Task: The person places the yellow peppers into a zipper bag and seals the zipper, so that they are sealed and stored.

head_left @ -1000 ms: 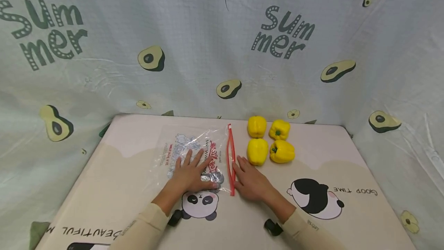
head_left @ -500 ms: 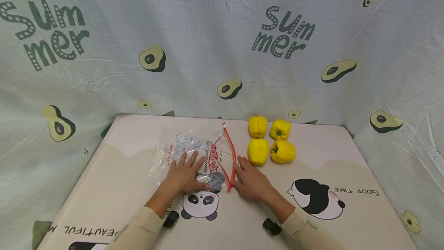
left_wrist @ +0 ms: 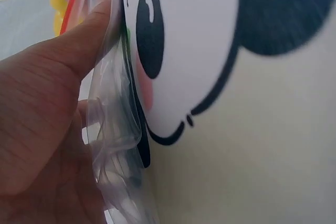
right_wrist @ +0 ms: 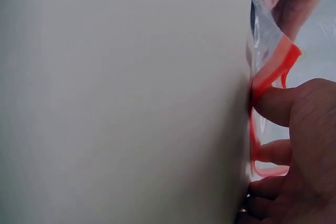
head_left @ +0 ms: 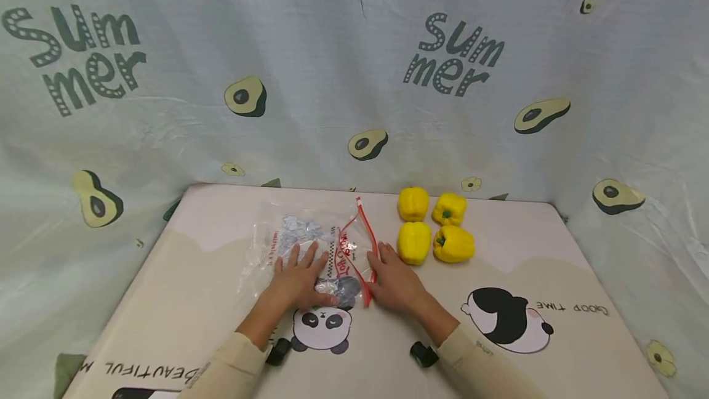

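Note:
A clear zip bag [head_left: 301, 226] with red zipper edges lies on the table, its mouth facing right and its two red edges parted. My left hand [head_left: 299, 282] rests flat on the bag with fingers spread. In the left wrist view, the thumb [left_wrist: 79, 45] lies along the wrinkled plastic. At the bag's mouth is my right hand [head_left: 396, 279], its fingertips on the red edge. The right wrist view has its thumb [right_wrist: 275, 103] touching the red zipper strip [right_wrist: 275, 66], with the other fingers lower down near the table.
Several yellow bell peppers [head_left: 414, 243] stand grouped just beyond the right hand. The table [head_left: 183, 276] has a cloth printed with pandas. A patterned curtain [head_left: 310, 79] hangs behind and along both sides.
The left hand slid slightly left with the upper layer of plastic, so the red edges spread wider apart. The right hand shifted a little left, its fingers now over the red edge.

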Tool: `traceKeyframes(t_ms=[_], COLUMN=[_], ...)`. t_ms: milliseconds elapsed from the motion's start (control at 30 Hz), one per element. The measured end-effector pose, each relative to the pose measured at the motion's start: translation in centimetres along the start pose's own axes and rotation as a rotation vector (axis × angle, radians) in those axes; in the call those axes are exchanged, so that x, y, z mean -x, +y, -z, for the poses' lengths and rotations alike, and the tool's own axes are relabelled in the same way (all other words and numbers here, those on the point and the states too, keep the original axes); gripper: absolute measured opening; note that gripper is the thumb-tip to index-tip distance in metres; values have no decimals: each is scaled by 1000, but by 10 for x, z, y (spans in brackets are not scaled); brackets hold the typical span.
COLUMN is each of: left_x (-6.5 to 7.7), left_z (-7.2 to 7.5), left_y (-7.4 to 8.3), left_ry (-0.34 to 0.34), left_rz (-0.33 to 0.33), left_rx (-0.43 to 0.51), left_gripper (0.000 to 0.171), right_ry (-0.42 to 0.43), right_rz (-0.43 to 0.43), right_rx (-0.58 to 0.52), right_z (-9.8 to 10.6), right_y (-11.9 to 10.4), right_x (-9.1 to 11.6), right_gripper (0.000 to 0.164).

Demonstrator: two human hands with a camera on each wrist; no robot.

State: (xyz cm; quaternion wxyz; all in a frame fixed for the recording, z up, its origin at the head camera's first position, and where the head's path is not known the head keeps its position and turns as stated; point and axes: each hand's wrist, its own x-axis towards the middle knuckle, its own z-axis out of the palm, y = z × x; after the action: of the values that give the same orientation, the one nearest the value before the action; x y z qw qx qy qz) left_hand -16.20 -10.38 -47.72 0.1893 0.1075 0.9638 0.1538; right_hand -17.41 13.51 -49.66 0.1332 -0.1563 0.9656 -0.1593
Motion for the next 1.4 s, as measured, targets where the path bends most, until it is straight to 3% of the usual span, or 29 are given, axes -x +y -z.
traceKeyframes(t_ms=[367, 567, 700, 833, 967, 1167, 1300, 1400], left_x=[2, 7, -3, -19, -30, -27, -27, -28], left_z=[5, 11, 13, 15, 9, -3, -11, -11], left_y=[-21, -26, -15, 2, 12, 16, 19, 20], left_ry=[23, 54, 124, 230, 269, 395, 484, 468], left_rz=[3, 25, 100, 239, 304, 236, 106, 11], left_rx=[36, 71, 97, 145, 146, 105, 73, 33], left_gripper=[102, 90, 75, 74, 69, 61, 57, 57], right_ry=[-15, -19, -23, -16, -19, -23, -29, -31], right_rz=[-20, -35, -38, -43, -38, -34, -34, -31], right_rx=[8, 17, 32, 46, 41, 30, 28, 29], right_z=[2, 4, 6, 9, 11, 9, 7, 6], right_y=[-2, -8, -9, -9, -10, -11, -11, -10], right_x=[-4, -3, -3, -4, -4, -1, 2, 2], right_gripper=[75, 74, 74, 74, 73, 74, 74, 75])
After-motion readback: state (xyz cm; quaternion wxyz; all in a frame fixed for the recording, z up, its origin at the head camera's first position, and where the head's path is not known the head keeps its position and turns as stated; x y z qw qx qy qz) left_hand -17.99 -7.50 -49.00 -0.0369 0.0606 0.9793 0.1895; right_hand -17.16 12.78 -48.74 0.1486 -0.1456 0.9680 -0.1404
